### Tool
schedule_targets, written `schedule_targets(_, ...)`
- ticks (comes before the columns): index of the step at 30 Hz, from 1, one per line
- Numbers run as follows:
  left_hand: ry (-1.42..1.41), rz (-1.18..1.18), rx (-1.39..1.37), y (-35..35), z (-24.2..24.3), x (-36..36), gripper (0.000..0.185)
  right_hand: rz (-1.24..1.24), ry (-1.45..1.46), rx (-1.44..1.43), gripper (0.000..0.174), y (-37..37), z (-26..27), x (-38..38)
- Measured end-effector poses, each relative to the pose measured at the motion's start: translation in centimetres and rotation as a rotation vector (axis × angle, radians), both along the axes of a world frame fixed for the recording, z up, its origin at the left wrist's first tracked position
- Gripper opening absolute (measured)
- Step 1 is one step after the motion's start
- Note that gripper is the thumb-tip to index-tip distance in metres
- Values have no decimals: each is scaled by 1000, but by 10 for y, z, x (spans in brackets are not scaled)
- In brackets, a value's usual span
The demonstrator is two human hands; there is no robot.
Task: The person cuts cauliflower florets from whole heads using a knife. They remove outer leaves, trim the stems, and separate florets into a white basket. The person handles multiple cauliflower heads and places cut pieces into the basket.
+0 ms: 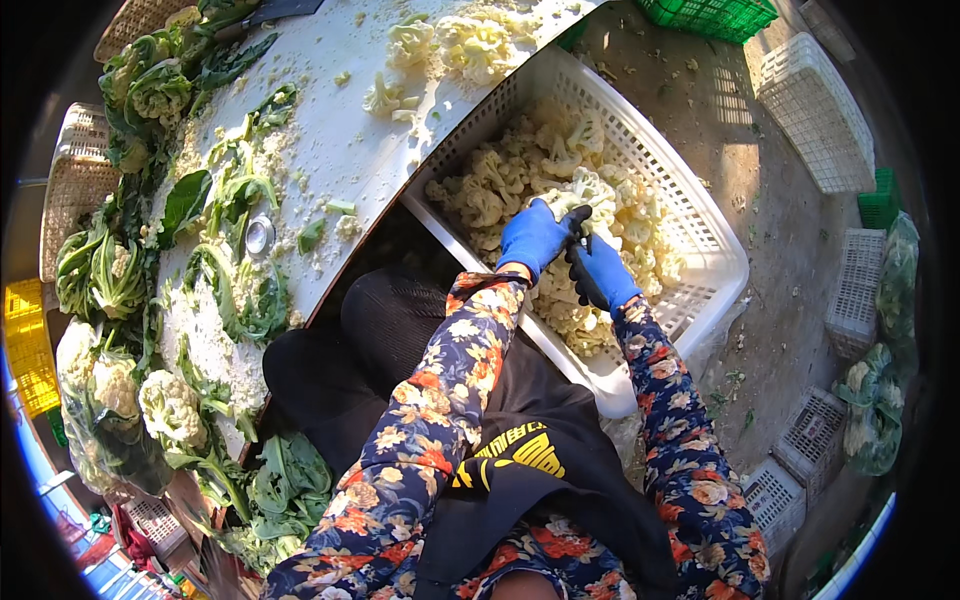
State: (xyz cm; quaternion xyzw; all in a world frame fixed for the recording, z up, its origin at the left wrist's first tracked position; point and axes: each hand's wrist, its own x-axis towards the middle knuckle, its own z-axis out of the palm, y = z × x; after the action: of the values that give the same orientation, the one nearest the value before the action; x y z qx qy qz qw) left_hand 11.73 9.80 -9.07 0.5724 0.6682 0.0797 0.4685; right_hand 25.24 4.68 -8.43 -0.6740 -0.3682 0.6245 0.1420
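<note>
A white plastic crate (679, 191) holds many cut cauliflower florets (510, 180). My left hand (534, 236), in a blue glove with dark fingertips, is over the crate, its fingers curled against a pale cauliflower piece (592, 196). Close beside it, my right hand (602, 270) wears a similar blue and black glove; its fingertips meet those of the left hand at the piece's lower edge. Whether the right hand grips the piece or a small tool is hidden by the fingers.
Left of the crate, a white table (330, 142) bears leaves, crumbs, florets and a round metal object (259, 235). Whole cauliflowers (171, 409) line its far left side. White crates (817, 112) and a green crate (709, 16) stand on the floor at the right and top.
</note>
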Motion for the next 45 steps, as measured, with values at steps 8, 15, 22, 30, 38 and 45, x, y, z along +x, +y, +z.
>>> schedule_targets(8,-58,207,-31,5,-40,12,74,457,-389,232,36,29,-20,21)
schedule_targets(15,-259,297,-85,13,-60,15,78,169,282,-303,33,50,-6,57)
schedule_targets(22,-717,855,-409,32,-33,-36,75,-108,267,-85,35,-5,8,32)
schedule_targets(30,-1093,880,-188,-6,21,-19,64,-64,-291,710,29,-49,16,-41)
schedule_targets(38,-1406,875,163,-58,19,-47,49,-224,70,791,33,-61,0,-44)
schedule_targets(45,-1035,513,482,-144,81,-162,52,-479,349,577,29,-52,48,-21)
